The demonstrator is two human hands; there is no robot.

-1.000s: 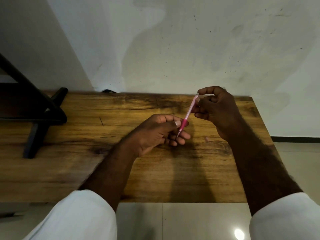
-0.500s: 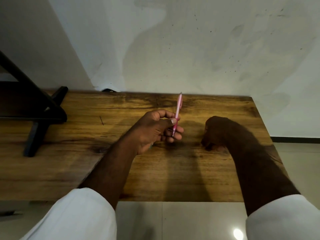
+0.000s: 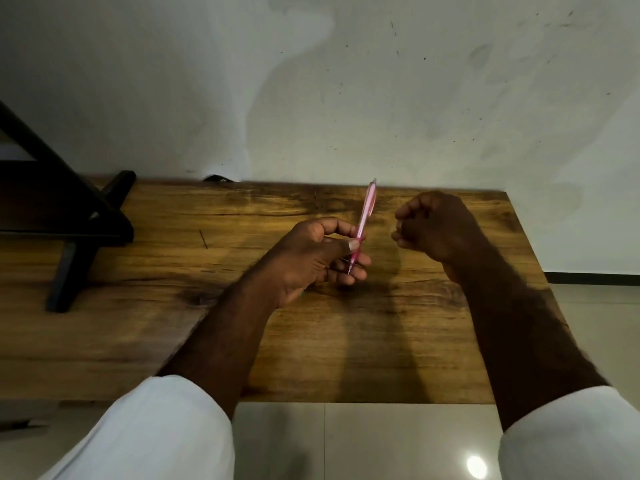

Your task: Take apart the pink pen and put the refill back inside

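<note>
- Left hand (image 3: 311,258): the pink pen (image 3: 363,220) is pinched low on its barrel between the thumb (image 3: 341,247) and the curled fingers; the grip is judged firm.
- Right hand (image 3: 433,226): it is held raised over the table with its fingers curled inward, just beside the pen's upper half and apart from it; whether a small part is enclosed cannot be told.
- Pen: it is carried clear of the table (image 3: 173,306), above its middle; the long axis stands steeply, with the writing tip down and toward the person and the clip end up, away and leaning slightly right; no separate refill is seen, and the barrel appears assembled.
- Governing relation: the free upper end lies nearest the right hand, which is to its right at about the same height; a short leftward reach is judged sufficient for the upper barrel or cap end to be taken and twisted against the left hand's hold.
- Room: open wood is noted on every side of the hands; the right edge and the wall-side edge are near the right hand, so a loosened part could roll off there; the near edge is well apart.
- Surroundings: a black stand (image 3: 69,220) is recorded at the table's left, well apart; white sleeves (image 3: 156,434) and a tiled floor (image 3: 346,441) are noted below.
</note>
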